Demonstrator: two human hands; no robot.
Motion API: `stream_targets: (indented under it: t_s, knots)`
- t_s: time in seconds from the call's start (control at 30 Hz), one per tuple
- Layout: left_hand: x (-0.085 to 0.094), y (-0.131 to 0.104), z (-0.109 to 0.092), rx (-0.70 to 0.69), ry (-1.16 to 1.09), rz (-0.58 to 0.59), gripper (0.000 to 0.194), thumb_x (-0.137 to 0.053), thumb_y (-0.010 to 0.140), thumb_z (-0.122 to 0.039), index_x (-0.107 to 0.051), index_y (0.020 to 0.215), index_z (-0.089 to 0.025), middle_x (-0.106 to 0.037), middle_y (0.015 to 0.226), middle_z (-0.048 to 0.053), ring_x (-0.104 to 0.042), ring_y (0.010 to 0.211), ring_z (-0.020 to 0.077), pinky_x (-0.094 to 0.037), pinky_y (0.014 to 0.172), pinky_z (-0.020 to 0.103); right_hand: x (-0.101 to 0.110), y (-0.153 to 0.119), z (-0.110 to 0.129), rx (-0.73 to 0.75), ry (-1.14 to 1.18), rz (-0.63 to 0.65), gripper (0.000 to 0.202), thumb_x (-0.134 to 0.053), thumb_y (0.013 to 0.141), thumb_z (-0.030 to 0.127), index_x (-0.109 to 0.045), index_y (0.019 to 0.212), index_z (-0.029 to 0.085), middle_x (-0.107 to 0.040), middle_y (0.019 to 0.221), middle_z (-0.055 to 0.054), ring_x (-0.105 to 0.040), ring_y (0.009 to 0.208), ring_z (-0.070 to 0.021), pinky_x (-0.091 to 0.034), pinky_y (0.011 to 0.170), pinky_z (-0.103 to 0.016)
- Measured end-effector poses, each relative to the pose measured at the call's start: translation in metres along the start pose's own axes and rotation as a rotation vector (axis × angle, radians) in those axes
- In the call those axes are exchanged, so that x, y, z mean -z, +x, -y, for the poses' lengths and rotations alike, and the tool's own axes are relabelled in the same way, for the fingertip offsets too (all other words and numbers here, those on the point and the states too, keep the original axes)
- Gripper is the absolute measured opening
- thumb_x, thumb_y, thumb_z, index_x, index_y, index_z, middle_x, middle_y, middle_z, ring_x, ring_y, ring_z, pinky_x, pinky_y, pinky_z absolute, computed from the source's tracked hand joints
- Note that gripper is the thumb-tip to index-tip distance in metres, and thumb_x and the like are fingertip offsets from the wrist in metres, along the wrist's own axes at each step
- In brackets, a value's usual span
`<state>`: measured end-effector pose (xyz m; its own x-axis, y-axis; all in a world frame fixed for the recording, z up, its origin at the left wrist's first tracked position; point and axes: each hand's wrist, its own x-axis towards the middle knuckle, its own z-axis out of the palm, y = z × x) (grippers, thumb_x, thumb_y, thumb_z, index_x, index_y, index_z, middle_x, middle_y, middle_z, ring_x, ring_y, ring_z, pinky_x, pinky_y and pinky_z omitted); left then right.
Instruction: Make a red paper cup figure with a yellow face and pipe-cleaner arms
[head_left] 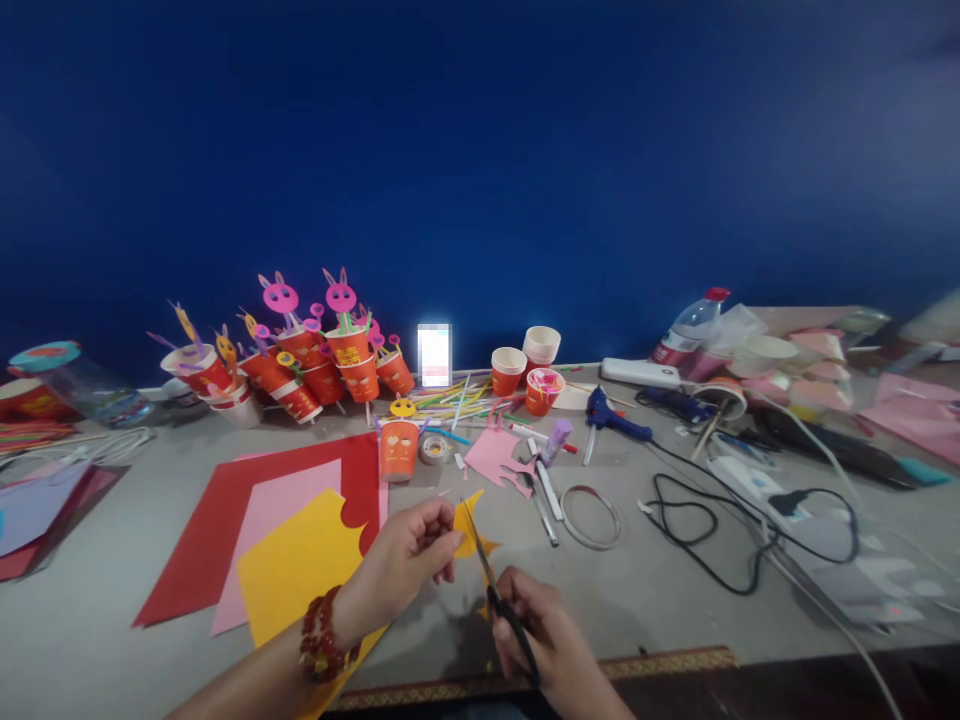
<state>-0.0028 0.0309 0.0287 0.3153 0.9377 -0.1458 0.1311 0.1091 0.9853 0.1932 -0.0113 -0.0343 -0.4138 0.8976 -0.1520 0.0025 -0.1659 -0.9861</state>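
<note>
Low in the frame's centre, my left hand (409, 560) pinches a yellow paper scrap (471, 533) while my right hand (544, 635) works black scissors (496, 590) into it.

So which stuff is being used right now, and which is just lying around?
In use:
left hand
right hand
scissors
small yellow paper piece

Lying about:
yellow sheet
pink sheet
red sheet
blue glue gun
decorated orange cups
straws
wire ring
</note>
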Motion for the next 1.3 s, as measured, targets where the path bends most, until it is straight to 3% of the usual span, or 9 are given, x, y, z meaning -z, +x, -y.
stream_targets:
  t_s: [0.13, 0.4, 0.73, 0.9, 1.07, 1.3]
  knots:
    - [0.001, 0.001, 0.000, 0.001, -0.019, 0.021, 0.032, -0.061, 0.087, -0.049, -0.052, 0.078, -0.019, -0.057, 0.061, -0.004, -0.055, 0.055, 0.0108, -0.043, 0.055, 0.021, 0.001, 0.003, 0.000, 0.050, -0.028, 0.007, 0.063, -0.057, 0.073, 0.084, -0.039, 0.070, 0.024, -0.044, 0.049, 0.007, -0.036, 0.043, -0.0078, -0.037, 0.045, -0.020]
    - [0.000, 0.004, 0.001, 0.023, -0.063, -0.008, 0.035, -0.065, 0.083, -0.051, -0.053, 0.078, -0.020, -0.053, 0.060, -0.006, -0.056, 0.051, 0.0102, -0.041, 0.051, 0.021, -0.001, 0.002, -0.006, 0.041, -0.034, -0.020, 0.064, -0.051, 0.075, 0.086, -0.036, 0.070, 0.025, -0.040, 0.046, 0.009, -0.032, 0.039, -0.0070, -0.032, 0.042, -0.020]
    - [0.006, 0.008, -0.002, 0.018, -0.074, 0.016, 0.031, -0.069, 0.081, -0.045, -0.054, 0.080, -0.018, -0.051, 0.065, -0.006, -0.057, 0.052, 0.0093, -0.043, 0.053, 0.022, 0.011, -0.001, -0.010, 0.081, -0.141, -0.017, 0.057, -0.052, 0.083, 0.077, -0.035, 0.070, 0.025, -0.038, 0.047, 0.009, -0.032, 0.040, -0.0070, -0.023, 0.041, -0.021]
    - [0.004, 0.009, 0.003, -0.009, -0.079, -0.004, 0.029, -0.068, 0.082, -0.044, -0.054, 0.078, -0.018, -0.048, 0.067, -0.006, -0.053, 0.052, 0.0086, -0.045, 0.052, 0.022, 0.013, -0.002, -0.009, 0.008, -0.137, -0.007, 0.052, -0.059, 0.083, 0.070, -0.036, 0.071, 0.025, -0.038, 0.048, 0.010, -0.034, 0.041, -0.0072, -0.025, 0.042, -0.020]
    - [0.002, 0.009, 0.004, 0.005, -0.046, 0.071, 0.026, -0.065, 0.084, -0.042, -0.057, 0.079, -0.017, -0.051, 0.069, -0.004, -0.053, 0.054, 0.0091, -0.047, 0.054, 0.023, 0.013, 0.000, -0.006, 0.008, -0.132, 0.001, 0.048, -0.068, 0.080, 0.060, -0.037, 0.071, 0.024, -0.040, 0.054, 0.009, -0.039, 0.046, -0.0080, -0.028, 0.045, -0.020]
    - [0.007, 0.009, -0.004, 0.020, -0.020, 0.121, 0.025, -0.063, 0.085, -0.040, -0.057, 0.079, -0.016, -0.052, 0.072, -0.003, -0.051, 0.056, 0.0085, -0.045, 0.054, 0.021, 0.017, 0.002, -0.008, 0.062, -0.129, 0.014, 0.048, -0.065, 0.083, 0.061, -0.037, 0.071, 0.024, -0.037, 0.051, 0.010, -0.033, 0.044, -0.0073, -0.025, 0.043, -0.020]
